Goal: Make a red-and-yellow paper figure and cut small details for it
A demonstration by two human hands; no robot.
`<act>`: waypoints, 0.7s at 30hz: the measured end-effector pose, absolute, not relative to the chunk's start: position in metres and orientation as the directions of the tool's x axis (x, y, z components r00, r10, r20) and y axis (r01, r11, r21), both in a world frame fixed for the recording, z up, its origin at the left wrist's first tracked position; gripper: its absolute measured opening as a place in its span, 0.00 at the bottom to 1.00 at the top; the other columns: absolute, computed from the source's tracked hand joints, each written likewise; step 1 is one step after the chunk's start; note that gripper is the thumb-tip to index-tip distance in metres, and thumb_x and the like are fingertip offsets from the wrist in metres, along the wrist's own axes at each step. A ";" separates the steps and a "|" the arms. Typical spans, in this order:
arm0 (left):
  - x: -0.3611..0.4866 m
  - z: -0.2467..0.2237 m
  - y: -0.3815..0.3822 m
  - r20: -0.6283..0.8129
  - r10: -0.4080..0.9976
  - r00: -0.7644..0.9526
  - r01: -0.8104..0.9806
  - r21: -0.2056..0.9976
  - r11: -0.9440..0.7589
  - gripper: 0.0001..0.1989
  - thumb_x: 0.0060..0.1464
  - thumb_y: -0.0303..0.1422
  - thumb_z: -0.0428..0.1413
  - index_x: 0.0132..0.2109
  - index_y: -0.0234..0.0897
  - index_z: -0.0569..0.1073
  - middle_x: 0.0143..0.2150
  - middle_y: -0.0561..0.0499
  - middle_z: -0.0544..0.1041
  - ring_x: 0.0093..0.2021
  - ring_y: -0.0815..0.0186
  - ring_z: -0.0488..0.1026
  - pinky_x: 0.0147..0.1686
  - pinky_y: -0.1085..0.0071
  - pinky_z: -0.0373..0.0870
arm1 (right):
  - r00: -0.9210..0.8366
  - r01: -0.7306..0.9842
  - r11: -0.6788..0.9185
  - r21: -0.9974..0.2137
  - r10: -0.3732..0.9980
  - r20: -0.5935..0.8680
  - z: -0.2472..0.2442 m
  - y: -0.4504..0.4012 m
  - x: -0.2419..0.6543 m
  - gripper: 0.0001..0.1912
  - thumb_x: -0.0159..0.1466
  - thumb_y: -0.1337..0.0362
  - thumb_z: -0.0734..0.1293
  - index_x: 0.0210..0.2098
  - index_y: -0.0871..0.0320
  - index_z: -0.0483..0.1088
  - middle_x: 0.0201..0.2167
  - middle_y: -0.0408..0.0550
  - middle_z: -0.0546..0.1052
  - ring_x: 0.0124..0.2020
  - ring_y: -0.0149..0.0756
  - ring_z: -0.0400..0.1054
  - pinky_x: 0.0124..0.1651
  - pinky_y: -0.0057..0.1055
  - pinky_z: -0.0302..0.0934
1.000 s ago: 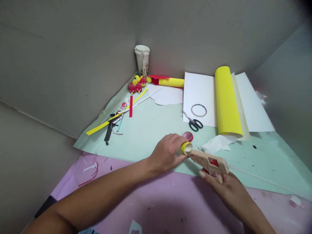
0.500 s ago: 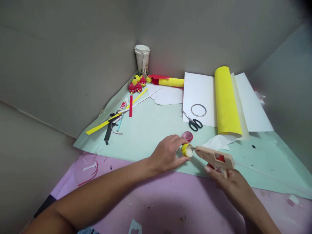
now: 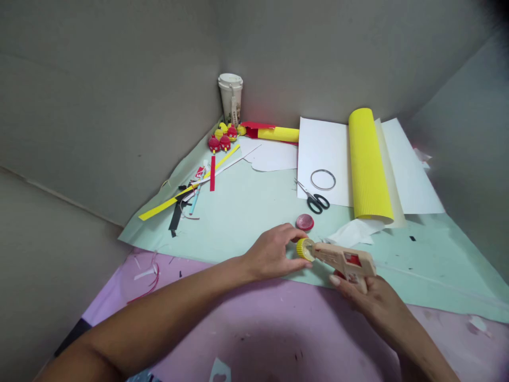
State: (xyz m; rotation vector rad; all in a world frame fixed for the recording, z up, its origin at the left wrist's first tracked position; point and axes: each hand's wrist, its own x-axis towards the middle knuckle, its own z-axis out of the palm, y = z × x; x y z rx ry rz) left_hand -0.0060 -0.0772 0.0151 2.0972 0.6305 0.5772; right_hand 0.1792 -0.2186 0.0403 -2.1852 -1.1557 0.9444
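Observation:
Between the thumb and fingers of my left hand [image 3: 272,252] is a small cup of yellow corrugated paper [image 3: 301,249], its open end facing right. My right hand [image 3: 368,297] is closed round the handle of a beige hot glue gun [image 3: 342,257]. The gun's nozzle is at the mouth of the yellow cup, and its tip is partly hidden there. Just beyond my left fingertips lies a red round cup [image 3: 305,222] with its hollow side up. Black-handled scissors [image 3: 316,202] rest farther back, beside a metal ring [image 3: 323,180].
A yellow corrugated roll [image 3: 369,164] lies on white sheets [image 3: 324,143] at the right. Small red and yellow ornaments [image 3: 214,144] sit by a lidded cup [image 3: 230,98] in the corner. Paper strips [image 3: 159,208] lie at left. Grey walls [image 3: 119,79] stand behind.
The glue gun has shifted slightly left, and its nozzle has come into the yellow cup's mouth. The cup has turned a little and sits slightly lower in my left hand.

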 end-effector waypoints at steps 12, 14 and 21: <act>-0.007 0.019 -0.075 0.102 0.593 0.799 0.198 0.886 -0.419 0.23 0.45 0.38 0.67 0.48 0.35 0.75 0.44 0.47 0.77 0.45 0.61 0.73 0.49 0.66 0.68 | 0.410 0.514 -0.523 -0.679 0.846 -0.341 0.043 -0.220 0.179 0.22 0.58 0.44 0.65 0.28 0.56 0.75 0.18 0.45 0.73 0.26 0.40 0.69 0.27 0.29 0.58; -0.007 0.019 -0.075 0.095 0.587 0.804 0.191 0.893 -0.407 0.23 0.45 0.39 0.67 0.48 0.35 0.75 0.44 0.47 0.77 0.44 0.61 0.73 0.48 0.66 0.68 | 0.395 0.512 -0.524 -0.680 0.847 -0.355 0.043 -0.220 0.180 0.21 0.57 0.44 0.65 0.25 0.56 0.74 0.18 0.45 0.73 0.24 0.39 0.68 0.26 0.29 0.57; -0.007 0.016 -0.072 0.087 0.546 0.833 0.177 0.894 -0.412 0.23 0.46 0.40 0.66 0.48 0.35 0.75 0.43 0.47 0.76 0.43 0.63 0.73 0.47 0.68 0.68 | 0.367 0.522 -0.529 -0.669 0.847 -0.384 0.043 -0.220 0.184 0.21 0.59 0.44 0.65 0.27 0.56 0.74 0.18 0.45 0.73 0.24 0.37 0.66 0.26 0.29 0.56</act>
